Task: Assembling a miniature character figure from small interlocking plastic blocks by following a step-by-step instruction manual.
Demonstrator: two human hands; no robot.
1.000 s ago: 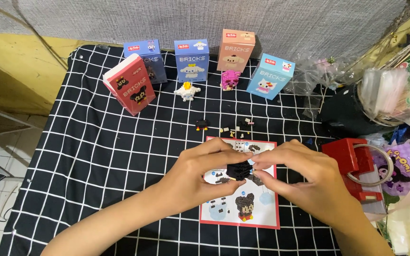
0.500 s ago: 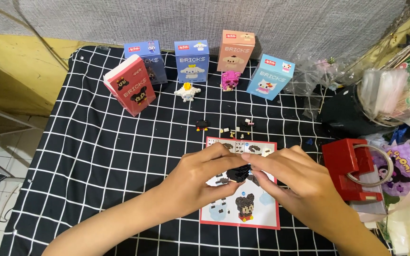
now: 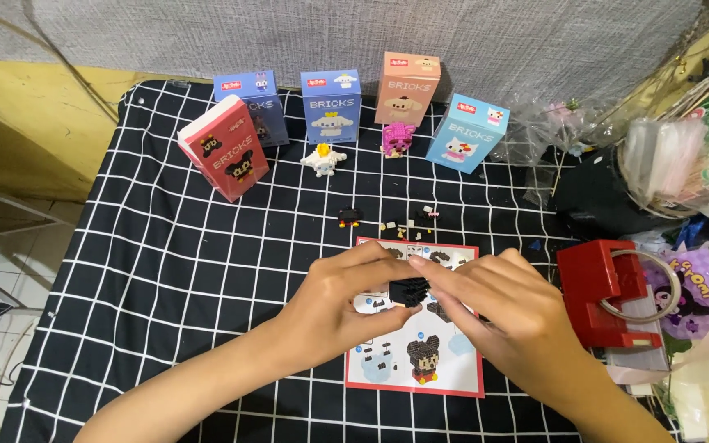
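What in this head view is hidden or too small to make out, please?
- Black brick piece: mostly covered by left hand and right hand.
- Instruction sheet: middle hidden under both hands.
- Loose bricks on the cloth: too small to tell shapes.
- Red tape dispenser: lower part hidden by clutter.

Small black brick block pinched between both hands' fingertips.

Probably a home hobby table; toy-brick boxes, clutter.
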